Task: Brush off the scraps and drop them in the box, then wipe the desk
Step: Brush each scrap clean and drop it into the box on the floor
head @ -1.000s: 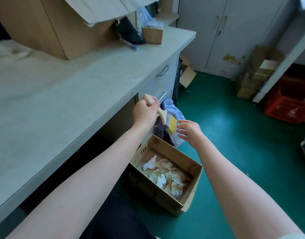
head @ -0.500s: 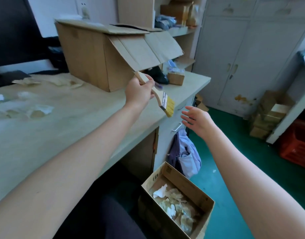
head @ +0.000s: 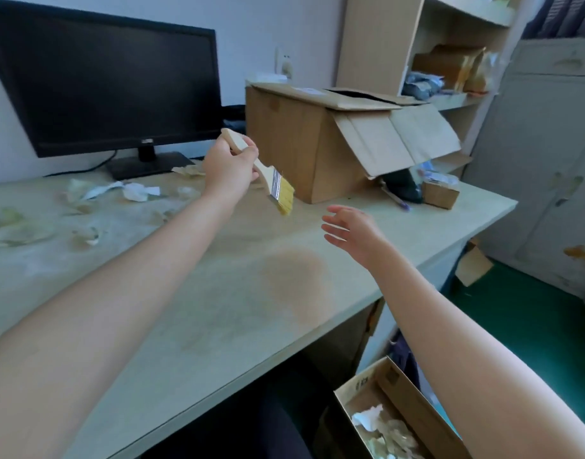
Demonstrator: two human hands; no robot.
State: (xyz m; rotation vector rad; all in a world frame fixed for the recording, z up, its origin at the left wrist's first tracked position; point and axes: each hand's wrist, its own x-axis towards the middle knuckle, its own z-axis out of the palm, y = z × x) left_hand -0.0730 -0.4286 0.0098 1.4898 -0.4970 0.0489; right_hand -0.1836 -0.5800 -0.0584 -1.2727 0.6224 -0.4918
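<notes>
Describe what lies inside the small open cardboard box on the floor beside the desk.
Inside the small open cardboard box lie crumpled white and pale yellowish paper scraps. The frame's bottom edge and the person's right forearm cut off its lower part, so the rest of its contents cannot be seen.

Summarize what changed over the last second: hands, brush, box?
The left hand lifted the brush from above the box on the floor up over the desk, toward the remaining scraps. The right hand rose alongside, open and empty. Unchanged: grip on the brush, scraps in the box.
</notes>
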